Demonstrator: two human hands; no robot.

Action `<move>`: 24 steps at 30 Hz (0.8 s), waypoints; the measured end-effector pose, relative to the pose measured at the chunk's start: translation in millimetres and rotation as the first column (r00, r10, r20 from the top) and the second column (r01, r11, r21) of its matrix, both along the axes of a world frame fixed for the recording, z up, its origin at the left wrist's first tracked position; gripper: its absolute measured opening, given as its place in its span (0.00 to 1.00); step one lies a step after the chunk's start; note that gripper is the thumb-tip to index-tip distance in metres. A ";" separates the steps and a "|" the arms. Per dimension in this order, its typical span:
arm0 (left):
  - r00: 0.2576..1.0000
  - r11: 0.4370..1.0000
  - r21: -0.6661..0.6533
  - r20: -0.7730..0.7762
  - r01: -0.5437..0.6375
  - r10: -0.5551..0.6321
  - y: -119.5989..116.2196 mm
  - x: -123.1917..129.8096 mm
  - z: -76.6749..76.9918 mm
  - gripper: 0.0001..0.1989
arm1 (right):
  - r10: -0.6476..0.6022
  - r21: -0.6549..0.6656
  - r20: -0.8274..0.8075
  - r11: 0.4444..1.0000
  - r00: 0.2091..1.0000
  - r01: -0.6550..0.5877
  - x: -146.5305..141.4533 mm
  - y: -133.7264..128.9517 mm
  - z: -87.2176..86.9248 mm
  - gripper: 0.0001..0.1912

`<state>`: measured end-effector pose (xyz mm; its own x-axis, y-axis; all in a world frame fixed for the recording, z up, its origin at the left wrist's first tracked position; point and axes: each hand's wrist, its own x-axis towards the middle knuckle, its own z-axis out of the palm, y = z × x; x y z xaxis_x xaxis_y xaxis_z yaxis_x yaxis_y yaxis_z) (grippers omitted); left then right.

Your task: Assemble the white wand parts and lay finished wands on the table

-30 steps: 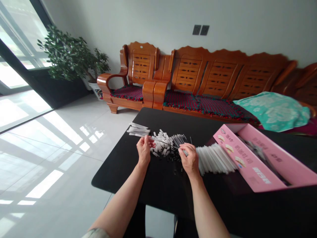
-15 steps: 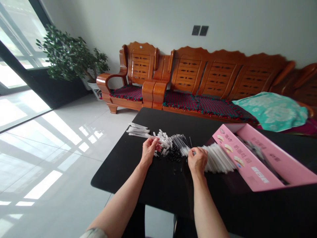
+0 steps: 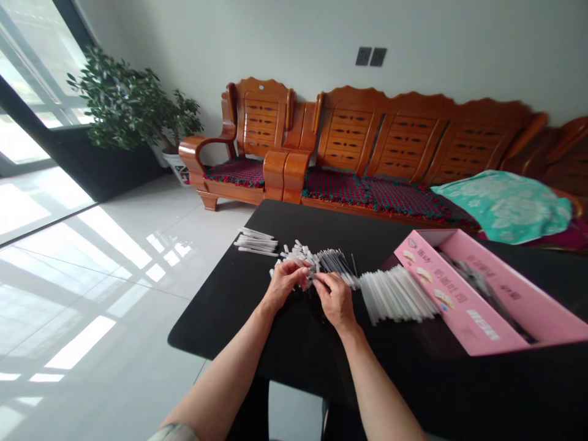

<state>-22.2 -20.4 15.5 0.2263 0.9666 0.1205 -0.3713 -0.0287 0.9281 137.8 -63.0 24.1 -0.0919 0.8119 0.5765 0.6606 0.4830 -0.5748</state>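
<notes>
Over the black table [image 3: 220, 306], my left hand [image 3: 285, 283] and my right hand [image 3: 336, 301] meet fingertip to fingertip. Both are closed in a pinch. Something small and pale shows between them, too blurred to name. Just behind my left hand lies a heap of short white caps [image 3: 298, 250]. Thin pen refills [image 3: 335, 262] are bunched beyond my right hand. To its right, white pen tubes [image 3: 397, 294] lie side by side in a row. Several white pens [image 3: 257, 241] rest at the far left. My hands mostly hide the small black pieces.
An open pink box [image 3: 459, 300] with dark contents stands on the right of the table. Behind it is a wooden sofa [image 3: 353, 128] with a turquoise cloth [image 3: 505, 205] on its seat. A potted plant [image 3: 133, 104] stands at the left.
My right hand has moved left from beside the pen tubes to meet my left hand. My left hand has come slightly right and down, now in front of the white caps.
</notes>
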 end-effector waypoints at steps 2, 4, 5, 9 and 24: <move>0.996 0.997 -0.024 0.050 -0.078 0.079 2.3 -2.0 -0.6 0.19 | -0.002 -0.039 -0.041 0.999 0.999 0.000 2.4 -1.1 0.0 0.10; 0.989 0.991 -0.041 0.073 -0.127 0.129 4.3 -3.8 -1.4 0.19 | 0.004 -0.117 -0.124 0.993 0.992 -0.018 5.1 -2.2 0.5 0.10; 0.989 0.991 -0.043 0.069 -0.128 0.130 4.9 -4.5 -1.7 0.19 | 0.012 -0.173 -0.181 0.984 0.983 -0.043 6.0 -2.6 0.8 0.10; 0.999 0.999 -0.016 0.017 -0.051 0.052 3.8 -5.4 -0.7 0.19 | 0.077 -0.395 -0.397 0.885 0.915 -0.245 6.5 -3.2 2.5 0.17; 0.886 0.910 -0.116 0.208 -0.399 0.415 20.7 -28.2 -1.1 0.18 | 0.059 -0.358 -0.288 0.919 0.956 -0.165 18.9 -2.2 -1.6 0.19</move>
<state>-50.3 0.3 14.4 -0.2138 0.9755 0.0520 -0.5375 -0.1619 0.8276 156.7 -65.2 22.6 -0.0812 0.9655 0.2475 0.4120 0.2586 -0.8737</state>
